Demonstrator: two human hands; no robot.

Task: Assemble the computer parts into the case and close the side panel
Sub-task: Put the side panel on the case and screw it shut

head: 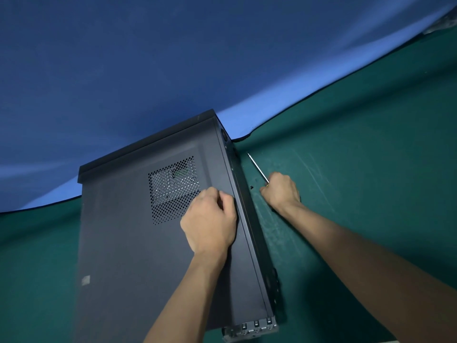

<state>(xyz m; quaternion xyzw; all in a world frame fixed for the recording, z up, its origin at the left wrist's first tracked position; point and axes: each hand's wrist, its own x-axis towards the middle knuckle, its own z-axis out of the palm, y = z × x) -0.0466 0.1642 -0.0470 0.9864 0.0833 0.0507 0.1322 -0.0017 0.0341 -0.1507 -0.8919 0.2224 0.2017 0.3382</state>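
A black computer case [138,243] lies on its side on the green mat, its side panel [118,219] facing up with a perforated vent [170,184] in it. My left hand [210,221] rests on the panel near its right edge, fingers curled; whether it holds anything is hidden. To the right of the case, my right hand [282,191] grips the handle of a screwdriver [257,168] on the mat, its thin metal shaft pointing away toward the upper left. A small dark screw [251,187] lies on the mat between the case and my right hand.
The green mat [358,169] spreads to the right and front of the case. A blue cloth [173,58] covers the surface behind the mat. The case's rear slots [257,326] point toward me at the bottom edge.
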